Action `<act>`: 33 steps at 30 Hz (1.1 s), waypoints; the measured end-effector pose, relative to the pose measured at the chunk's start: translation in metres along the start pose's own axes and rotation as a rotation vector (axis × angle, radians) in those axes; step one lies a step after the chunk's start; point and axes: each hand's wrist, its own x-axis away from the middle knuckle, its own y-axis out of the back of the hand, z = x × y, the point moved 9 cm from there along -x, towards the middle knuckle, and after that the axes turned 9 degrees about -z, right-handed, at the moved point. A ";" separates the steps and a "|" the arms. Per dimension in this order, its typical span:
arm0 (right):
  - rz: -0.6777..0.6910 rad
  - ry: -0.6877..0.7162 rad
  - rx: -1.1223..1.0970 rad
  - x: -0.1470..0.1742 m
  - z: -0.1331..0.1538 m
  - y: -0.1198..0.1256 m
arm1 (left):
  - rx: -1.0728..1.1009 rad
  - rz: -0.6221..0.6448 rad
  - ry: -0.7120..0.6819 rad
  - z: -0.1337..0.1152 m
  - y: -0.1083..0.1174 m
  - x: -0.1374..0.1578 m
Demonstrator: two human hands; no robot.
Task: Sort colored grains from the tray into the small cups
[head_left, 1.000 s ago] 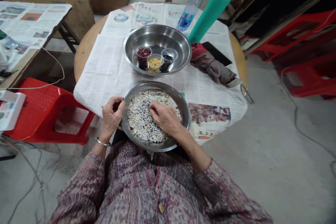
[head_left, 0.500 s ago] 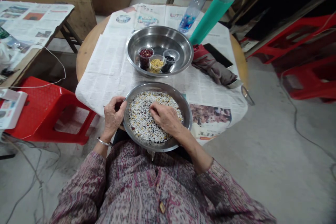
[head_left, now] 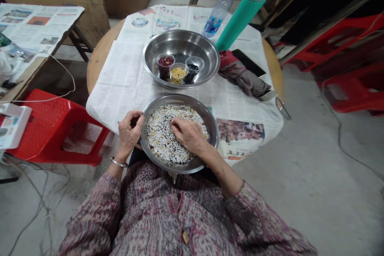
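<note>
A shallow steel basin, partly over my lap at the table's front edge, holds mixed white, yellow and dark beans or seeds. My left hand is closed at its left rim, thumb and fingers pinching the edge. Over the middle of the seeds, my right hand has its fingers curled and pinched down among them; whatever they hold is hidden. A larger steel basin stands behind, with three clear cups inside: dark red beans, yellow beans and black beans.
Newspaper covers the round table. A water bottle, a green cylinder, a folded umbrella and a black phone are at its back and right. A red stool stands left; cables lie on the floor.
Both hands keep nearly the same place and pose. The view has shifted very slightly.
</note>
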 end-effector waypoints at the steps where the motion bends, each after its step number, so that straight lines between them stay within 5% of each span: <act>1: 0.002 -0.001 0.001 0.000 0.000 0.000 | 0.000 -0.002 -0.001 0.000 0.000 0.000; 33: 0.051 -0.037 0.012 0.001 0.001 0.001 | 0.000 -0.004 0.017 0.004 0.000 0.001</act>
